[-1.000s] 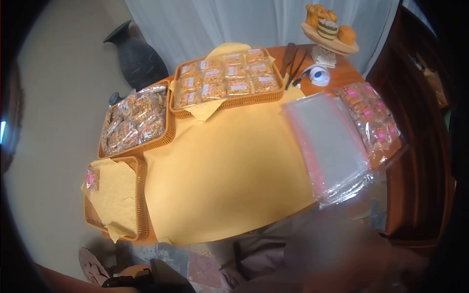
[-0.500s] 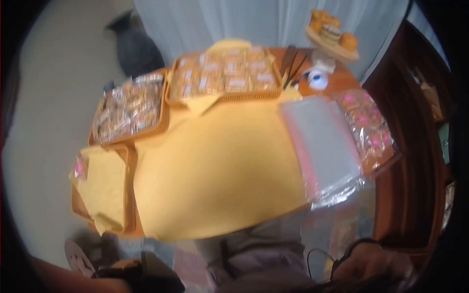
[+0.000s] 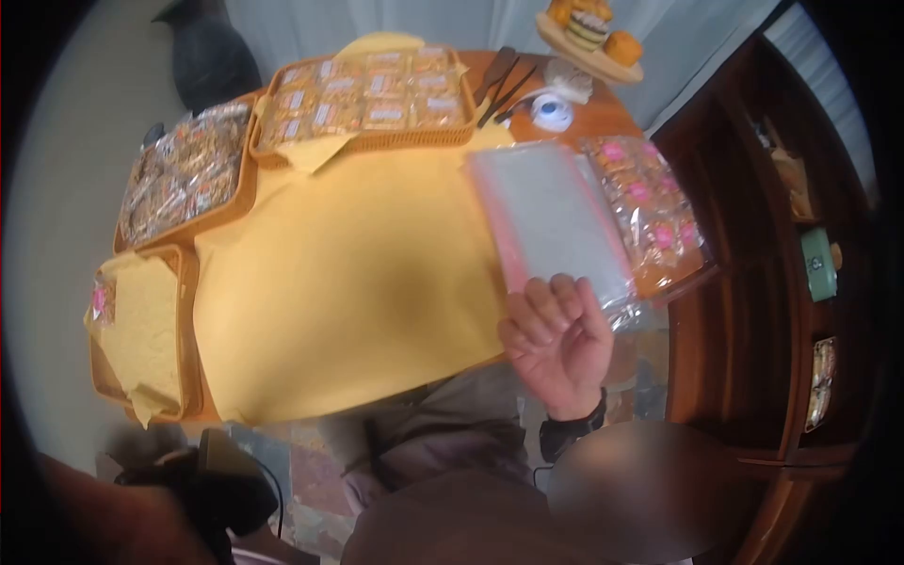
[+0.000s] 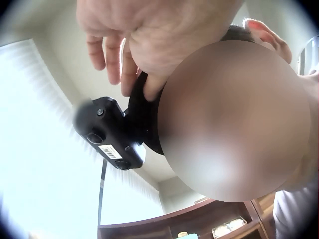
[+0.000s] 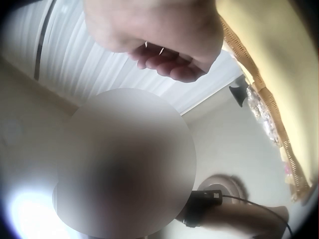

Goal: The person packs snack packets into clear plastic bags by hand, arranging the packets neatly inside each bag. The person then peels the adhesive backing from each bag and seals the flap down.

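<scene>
My left hand [image 4: 164, 30] is raised at the head in the left wrist view, fingers extended downward. Its thumb and fingertips touch the black headband mount [image 4: 142, 112] beside a black camera [image 4: 112, 134]. The head view shows only the left forearm, low at the left. My right hand [image 3: 560, 344] is lifted at the table's front edge, palm up, fingers loosely curled and holding nothing. It overlaps the lower end of a stack of clear plastic bags [image 3: 556, 207] with pink edges. Left of it, yellow paper [image 3: 348, 282] covers the table's middle.
A wicker basket [image 3: 414, 138] of wrapped snacks stands at the back, another basket [image 3: 247, 184] of them to its left. A paper-lined basket [image 3: 189, 311] holds one pink-labelled packet [image 3: 102, 301]. Pink-labelled packets [image 3: 650, 212] and wooden shelves [image 3: 716, 311] are at right.
My right hand has come up from the lower right to the table's front edge. The head view has shifted, so the table sits further left and higher.
</scene>
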A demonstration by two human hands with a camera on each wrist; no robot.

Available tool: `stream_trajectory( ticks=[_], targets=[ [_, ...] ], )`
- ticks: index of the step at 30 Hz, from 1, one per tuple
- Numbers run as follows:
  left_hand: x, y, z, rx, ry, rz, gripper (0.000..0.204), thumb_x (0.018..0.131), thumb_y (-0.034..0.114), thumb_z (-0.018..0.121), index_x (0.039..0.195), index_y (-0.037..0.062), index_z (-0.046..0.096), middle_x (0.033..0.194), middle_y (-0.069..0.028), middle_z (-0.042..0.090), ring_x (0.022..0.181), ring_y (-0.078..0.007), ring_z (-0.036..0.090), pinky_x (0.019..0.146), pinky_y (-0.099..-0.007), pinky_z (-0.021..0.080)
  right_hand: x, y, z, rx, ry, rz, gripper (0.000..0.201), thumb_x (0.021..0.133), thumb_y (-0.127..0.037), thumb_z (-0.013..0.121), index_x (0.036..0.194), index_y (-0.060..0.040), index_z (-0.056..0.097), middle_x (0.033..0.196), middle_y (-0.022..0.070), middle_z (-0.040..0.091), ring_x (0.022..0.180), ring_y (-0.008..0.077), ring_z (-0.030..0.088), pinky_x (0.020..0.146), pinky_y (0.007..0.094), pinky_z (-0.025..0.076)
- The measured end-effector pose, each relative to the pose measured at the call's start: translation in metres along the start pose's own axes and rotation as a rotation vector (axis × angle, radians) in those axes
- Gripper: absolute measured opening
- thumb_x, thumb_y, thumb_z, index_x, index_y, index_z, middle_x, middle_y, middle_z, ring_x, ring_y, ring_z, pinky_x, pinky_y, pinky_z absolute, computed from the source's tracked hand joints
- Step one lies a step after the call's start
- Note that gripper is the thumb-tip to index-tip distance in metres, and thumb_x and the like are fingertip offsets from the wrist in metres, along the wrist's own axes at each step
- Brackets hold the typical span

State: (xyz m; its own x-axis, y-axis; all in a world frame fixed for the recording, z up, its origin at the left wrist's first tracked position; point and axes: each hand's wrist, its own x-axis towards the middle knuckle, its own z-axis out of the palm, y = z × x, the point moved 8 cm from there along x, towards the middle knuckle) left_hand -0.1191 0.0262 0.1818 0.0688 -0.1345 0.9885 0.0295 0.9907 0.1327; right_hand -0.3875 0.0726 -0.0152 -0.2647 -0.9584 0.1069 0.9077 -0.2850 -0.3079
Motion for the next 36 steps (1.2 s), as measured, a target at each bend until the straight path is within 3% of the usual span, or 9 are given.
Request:
stream_trajectory(
  ticks=[9, 11, 15, 19, 21, 27, 31, 33, 36],
  targets=[
    [0.011, 0.013, 0.006, -0.064, 0.064, 0.153, 0.054, 0.108, 0.034, 0.05, 0.139, -0.0097, 0.048, 0.123, -0.0276, 0.064, 0.123, -0.0506, 0.058, 0.114, -0.0535, 0.047, 0.012, -0.003, -0.015, 0.105, 0.049, 0.013, 0.033, 0.111, -0.029, 0.042, 0.084, -0.012, 0.05, 0.078, -0.0003, 0.043, 0.075, 0.0163, 0.04, 0.069, 0.0317, 0.037],
    [-0.005, 0.011, 0.009, -0.063, -0.277, 0.046, 0.047, 0.109, 0.033, 0.05, 0.136, -0.0052, 0.05, 0.13, -0.0263, 0.06, 0.122, -0.046, 0.059, 0.11, -0.0496, 0.051, 0.013, 0.0, -0.014, 0.108, 0.041, 0.028, 0.032, 0.111, -0.028, 0.042, 0.084, -0.0121, 0.05, 0.078, -0.0002, 0.043, 0.075, 0.0163, 0.04, 0.069, 0.0317, 0.037],
    [-0.042, 0.009, 0.025, -0.033, -0.408, -0.265, 0.031, 0.103, 0.028, 0.06, 0.116, -0.0006, 0.06, 0.102, -0.02, 0.066, 0.091, -0.0343, 0.066, 0.077, -0.0395, 0.059, 0.013, 0.007, -0.003, 0.1, 0.047, 0.043, 0.032, 0.11, -0.028, 0.043, 0.084, -0.0121, 0.05, 0.077, -0.0004, 0.042, 0.073, 0.0165, 0.039, 0.068, 0.0317, 0.037],
    [-0.074, -0.006, 0.009, -0.156, -0.208, -0.452, 0.035, 0.1, 0.034, 0.061, 0.102, -0.001, 0.058, 0.093, -0.0122, 0.058, 0.086, -0.031, 0.057, 0.075, -0.0386, 0.048, -0.021, 0.024, 0.073, -0.243, -0.346, 0.049, 0.033, 0.11, -0.029, 0.046, 0.085, -0.009, 0.055, 0.086, 0.0035, 0.057, 0.077, 0.0236, 0.056, 0.064, 0.0384, 0.045],
    [-0.078, -0.01, 0.004, -0.227, -0.136, -0.57, 0.034, 0.1, 0.034, 0.061, 0.095, 0.0006, 0.055, 0.087, -0.0095, 0.053, 0.079, -0.026, 0.052, 0.071, -0.0358, 0.045, -0.033, 0.034, 0.132, -0.197, -0.972, 0.103, 0.027, 0.107, -0.027, 0.056, 0.092, -0.0055, 0.06, 0.1, 0.0139, 0.067, 0.089, 0.0318, 0.065, 0.07, 0.0389, 0.051],
    [-0.059, 0.015, 0.027, -0.943, -0.022, -0.846, 0.041, 0.11, 0.037, 0.047, 0.102, -0.0015, 0.061, 0.088, -0.0183, 0.063, 0.078, -0.0326, 0.062, 0.067, -0.0384, 0.058, -0.038, 0.037, 0.144, -0.545, -0.927, 0.157, 0.027, 0.103, -0.028, 0.064, 0.106, -0.0009, 0.065, 0.114, 0.0248, 0.067, 0.102, 0.0377, 0.066, 0.078, 0.0416, 0.055],
    [-0.041, 0.027, 0.049, -1.098, 0.238, -0.771, 0.042, 0.109, 0.036, 0.046, 0.106, -0.0023, 0.063, 0.094, -0.0198, 0.064, 0.079, -0.0317, 0.065, 0.072, -0.038, 0.058, -0.022, -0.009, 0.165, -1.066, -0.676, -0.648, 0.025, 0.1, -0.024, 0.068, 0.102, 0.0, 0.066, 0.114, 0.0248, 0.069, 0.101, 0.0358, 0.069, 0.081, 0.0381, 0.056],
    [-0.045, 0.031, 0.038, -1.048, 0.224, -0.808, 0.041, 0.109, 0.035, 0.046, 0.106, -0.002, 0.064, 0.094, -0.0193, 0.064, 0.079, -0.0312, 0.065, 0.072, -0.0378, 0.058, -0.041, -0.027, 0.19, -1.222, -0.081, -1.416, 0.023, 0.097, -0.026, 0.071, 0.098, -0.0052, 0.062, 0.096, 0.0137, 0.07, 0.091, 0.0239, 0.069, 0.072, 0.029, 0.052],
    [-0.051, 0.035, 0.032, -1.026, 0.218, -0.841, 0.04, 0.108, 0.035, 0.047, 0.105, -0.0014, 0.064, 0.094, -0.0185, 0.064, 0.08, -0.0305, 0.065, 0.072, -0.0374, 0.058, -0.056, -0.054, 0.167, -1.232, -0.04, -1.368, 0.023, 0.097, -0.026, 0.07, 0.099, -0.0049, 0.062, 0.097, 0.014, 0.07, 0.092, 0.0242, 0.069, 0.072, 0.0294, 0.052]
  ],
)
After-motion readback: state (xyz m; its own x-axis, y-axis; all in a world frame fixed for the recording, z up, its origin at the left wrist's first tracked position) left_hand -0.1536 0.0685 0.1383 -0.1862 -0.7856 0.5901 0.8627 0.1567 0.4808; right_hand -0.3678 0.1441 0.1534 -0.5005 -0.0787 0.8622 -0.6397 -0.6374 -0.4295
